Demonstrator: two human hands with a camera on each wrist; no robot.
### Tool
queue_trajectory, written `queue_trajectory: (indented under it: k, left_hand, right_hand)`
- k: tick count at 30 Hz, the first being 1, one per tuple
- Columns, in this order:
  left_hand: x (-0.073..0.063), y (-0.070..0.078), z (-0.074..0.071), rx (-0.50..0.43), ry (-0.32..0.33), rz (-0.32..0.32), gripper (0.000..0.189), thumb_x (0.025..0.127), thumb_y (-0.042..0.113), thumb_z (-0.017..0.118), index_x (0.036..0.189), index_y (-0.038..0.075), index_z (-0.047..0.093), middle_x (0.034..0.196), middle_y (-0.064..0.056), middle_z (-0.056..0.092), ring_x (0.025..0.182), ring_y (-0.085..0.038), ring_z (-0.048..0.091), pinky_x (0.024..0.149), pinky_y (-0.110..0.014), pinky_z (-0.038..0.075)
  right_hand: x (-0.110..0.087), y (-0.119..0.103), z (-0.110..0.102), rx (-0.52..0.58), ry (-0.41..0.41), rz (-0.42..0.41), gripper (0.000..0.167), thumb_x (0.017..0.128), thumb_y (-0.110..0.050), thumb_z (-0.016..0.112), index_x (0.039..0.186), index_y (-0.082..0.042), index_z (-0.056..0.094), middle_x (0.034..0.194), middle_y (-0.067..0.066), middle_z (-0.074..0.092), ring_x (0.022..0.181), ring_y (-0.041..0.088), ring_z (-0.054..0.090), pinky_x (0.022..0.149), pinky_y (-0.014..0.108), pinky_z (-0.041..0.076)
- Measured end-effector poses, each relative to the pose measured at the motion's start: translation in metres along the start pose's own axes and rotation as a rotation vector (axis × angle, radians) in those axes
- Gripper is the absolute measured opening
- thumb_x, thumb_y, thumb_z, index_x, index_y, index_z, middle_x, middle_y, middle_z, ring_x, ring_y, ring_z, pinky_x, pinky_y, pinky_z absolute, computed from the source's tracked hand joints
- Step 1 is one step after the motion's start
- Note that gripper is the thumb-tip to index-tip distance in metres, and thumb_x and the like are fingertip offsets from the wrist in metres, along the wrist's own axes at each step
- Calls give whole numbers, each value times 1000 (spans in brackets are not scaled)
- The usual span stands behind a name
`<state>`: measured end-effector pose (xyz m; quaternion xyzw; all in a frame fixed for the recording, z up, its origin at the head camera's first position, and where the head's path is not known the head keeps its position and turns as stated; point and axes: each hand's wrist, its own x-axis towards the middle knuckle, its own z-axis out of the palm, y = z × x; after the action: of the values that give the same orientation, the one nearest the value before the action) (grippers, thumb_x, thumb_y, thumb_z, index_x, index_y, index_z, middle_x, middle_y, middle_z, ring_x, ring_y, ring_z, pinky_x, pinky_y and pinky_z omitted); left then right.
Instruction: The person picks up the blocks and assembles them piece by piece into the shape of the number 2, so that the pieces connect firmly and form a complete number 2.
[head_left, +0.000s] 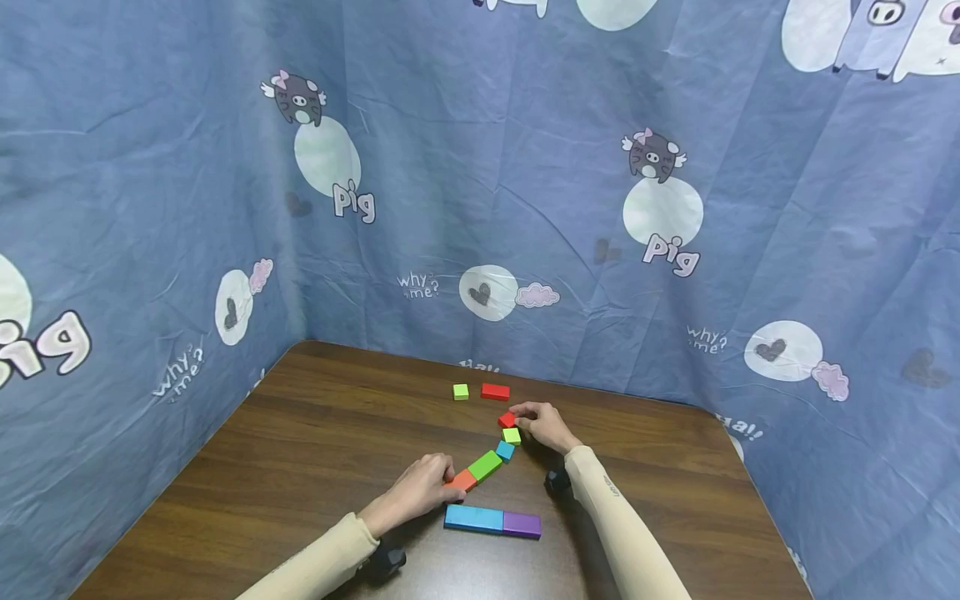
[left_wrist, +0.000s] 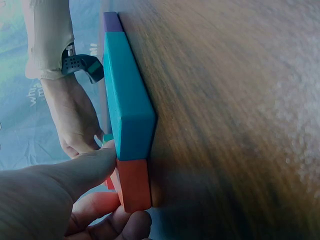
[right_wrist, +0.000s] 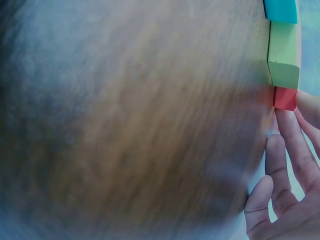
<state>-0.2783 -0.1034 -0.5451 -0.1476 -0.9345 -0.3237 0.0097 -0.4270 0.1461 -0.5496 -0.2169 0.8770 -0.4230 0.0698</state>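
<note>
Thumb and fingers of my left hand (head_left: 422,486) pinch the orange block (head_left: 462,481), whose end face shows in the left wrist view. A green block (head_left: 485,466) continues the line from it, followed by a small blue block (head_left: 505,452) and a small yellow-green block (head_left: 511,436). At the far end of this bent row is a small red block (head_left: 507,420). My right hand (head_left: 546,426) holds that red block between thumb and index finger, with the other fingers spread apart in the right wrist view.
Nearer my body, a long blue block (head_left: 474,518) lies end to end with a purple block (head_left: 522,525). Farther back are a loose yellow-green block (head_left: 461,392) and a red oblong block (head_left: 495,391). A blue patterned curtain (head_left: 510,208) hangs behind the wooden table (head_left: 330,417).
</note>
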Motion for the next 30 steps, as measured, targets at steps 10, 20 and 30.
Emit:
queue_trajectory:
  k: [10,20,30]
  left_hand:
    - [0,1,0,10,14,19,29,77,25,81,75,8,58,68,2,49,58,-8,39,50,-22,30]
    - [0,1,0,-4,-1,-7,28,77,26,81,77,8,59,69,1,51,59,-7,40,51,-22,30]
    - [1,1,0,1,-5,6,28,77,26,81,76,7,60,69,1,52,59,-8,40,51,-22,30]
  right_hand:
    - [1,1,0,-6,22,10,23,93,-11,62,115,-10,68,100,6,70,72,13,52,64,28,43]
    - [-3,-4,1,-14,30,3,22,93,-10,62,114,-8,68,99,8,70,69,13,51,64,28,43]
    - [-4,-3,0,12,24,21,24,94,-14,61,117,-9,67,93,10,67,62,12,52,65,28,44]
